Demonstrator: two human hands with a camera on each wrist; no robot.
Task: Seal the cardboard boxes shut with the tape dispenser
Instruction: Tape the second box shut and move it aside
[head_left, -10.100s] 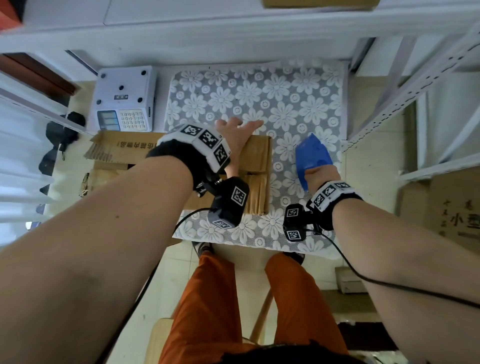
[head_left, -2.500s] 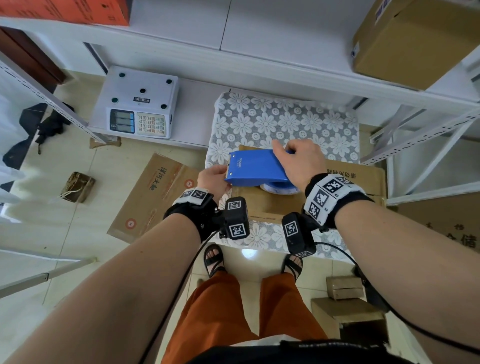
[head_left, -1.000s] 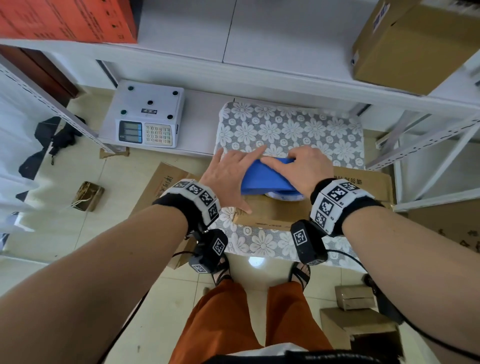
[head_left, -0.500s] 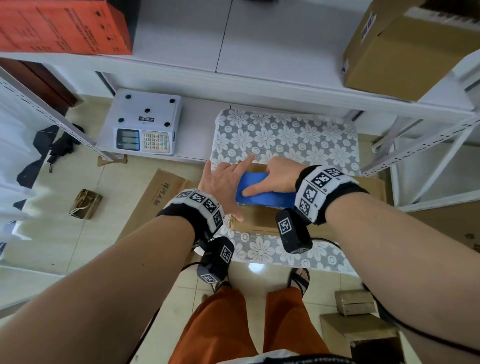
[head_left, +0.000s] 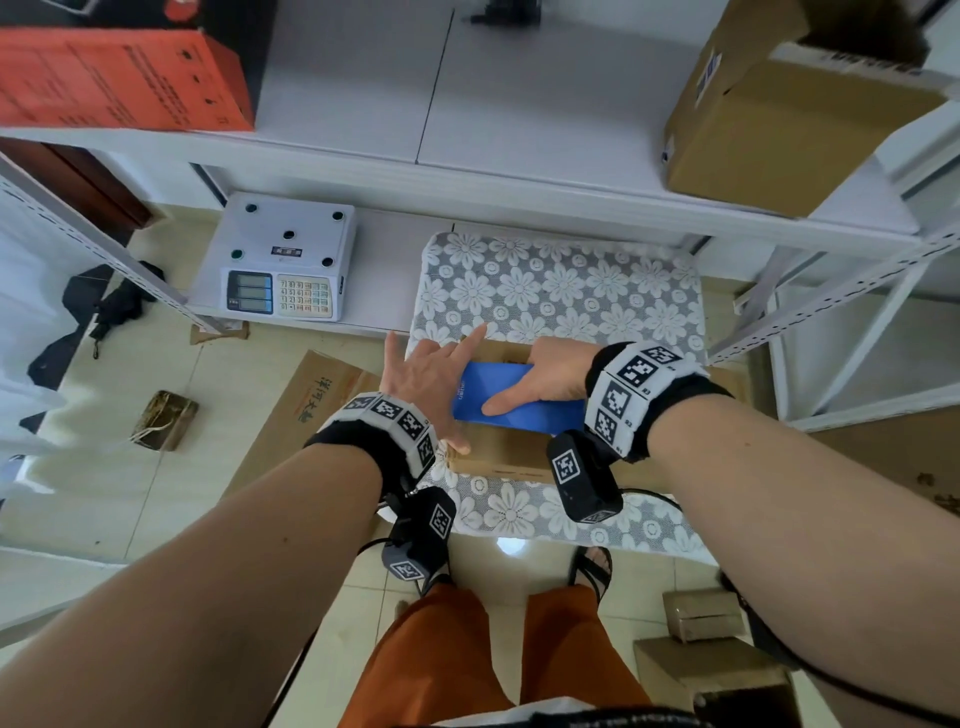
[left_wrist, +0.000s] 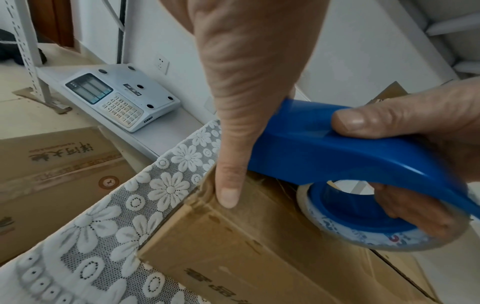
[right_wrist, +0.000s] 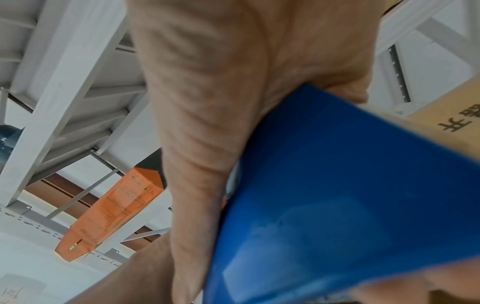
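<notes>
Tape dispenser (head_left: 511, 397) slid left, lying crosswise on box (head_left: 498, 452)

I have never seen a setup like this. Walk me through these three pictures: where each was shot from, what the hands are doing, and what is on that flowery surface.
No machine here: a person wears a camera on the head and one on each wrist, on the black bands with square markers. The head view looks down at both arms. The right hand grips a blue tape dispenser laid on a cardboard box, which sits on a table under a floral lace cloth. The left hand has its fingers straight. The left wrist view shows one fingertip pressing the box's top corner, with the tape roll under the dispenser. The right wrist view is blurred: mostly palm and blue plastic. A weighing scale stands on the low shelf beside the table.
</notes>
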